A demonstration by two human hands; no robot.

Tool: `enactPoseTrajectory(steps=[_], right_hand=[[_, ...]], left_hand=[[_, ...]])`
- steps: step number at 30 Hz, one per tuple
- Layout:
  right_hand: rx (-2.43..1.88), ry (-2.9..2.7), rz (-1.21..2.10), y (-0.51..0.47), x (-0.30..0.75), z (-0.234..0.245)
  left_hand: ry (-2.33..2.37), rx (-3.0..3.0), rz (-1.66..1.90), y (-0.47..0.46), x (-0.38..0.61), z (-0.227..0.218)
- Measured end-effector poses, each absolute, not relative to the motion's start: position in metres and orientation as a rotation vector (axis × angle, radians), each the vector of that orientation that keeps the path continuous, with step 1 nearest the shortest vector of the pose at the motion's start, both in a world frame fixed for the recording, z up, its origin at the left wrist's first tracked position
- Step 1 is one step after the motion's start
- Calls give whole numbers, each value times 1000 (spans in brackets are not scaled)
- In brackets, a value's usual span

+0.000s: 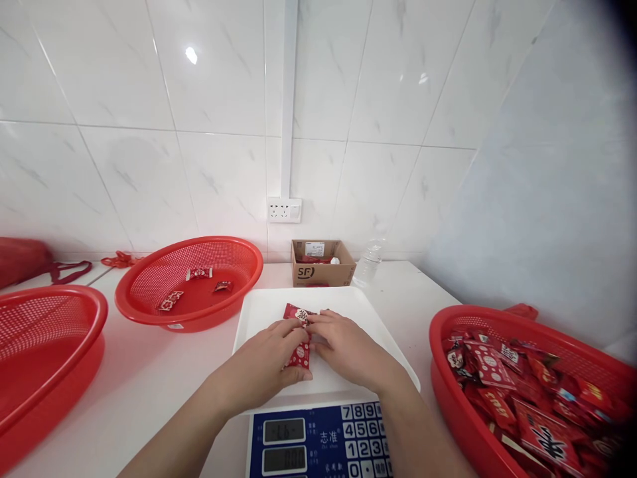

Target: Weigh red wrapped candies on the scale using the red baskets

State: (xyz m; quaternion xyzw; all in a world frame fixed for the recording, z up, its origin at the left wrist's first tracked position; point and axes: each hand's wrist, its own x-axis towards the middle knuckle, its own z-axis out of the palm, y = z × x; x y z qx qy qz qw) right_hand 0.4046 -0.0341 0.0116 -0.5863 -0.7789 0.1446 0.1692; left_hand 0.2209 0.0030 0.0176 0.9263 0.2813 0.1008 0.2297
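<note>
Both my hands rest on the white tray [259,312] of a scale, side by side. My left hand [266,362] has its fingers curled on a red candy packet [300,355] lying between the hands. My right hand [346,345] pinches another red candy packet [296,313] at its fingertips, a little farther back on the tray. Below the tray shows the blue scale panel [321,441] with keypad and displays.
A red basket [527,392] full of red packets stands at the right. A red basket [192,282] with three packets sits back left, another red basket [42,352] at far left. A small cardboard box [322,264] and a plastic bottle [369,263] stand by the tiled wall.
</note>
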Motion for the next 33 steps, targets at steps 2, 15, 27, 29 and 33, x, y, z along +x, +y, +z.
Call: enactPoseTrajectory(steps=[2, 15, 27, 29, 33], right_hand=[[-1601, -2220, 448, -36, 406, 14], [-1775, -2056, 458, -40, 414, 16], [-1752, -2048, 512, -41, 414, 18], [-1795, -2030, 505, -42, 416, 19], [-1842, -2018, 532, -45, 417, 22]], left_hand=[[799, 2559, 295, 5, 221, 16], [930, 2584, 101, 10, 225, 13], [927, 2601, 126, 8, 224, 15], [927, 2591, 137, 8, 224, 15], [935, 2580, 149, 8, 225, 14]])
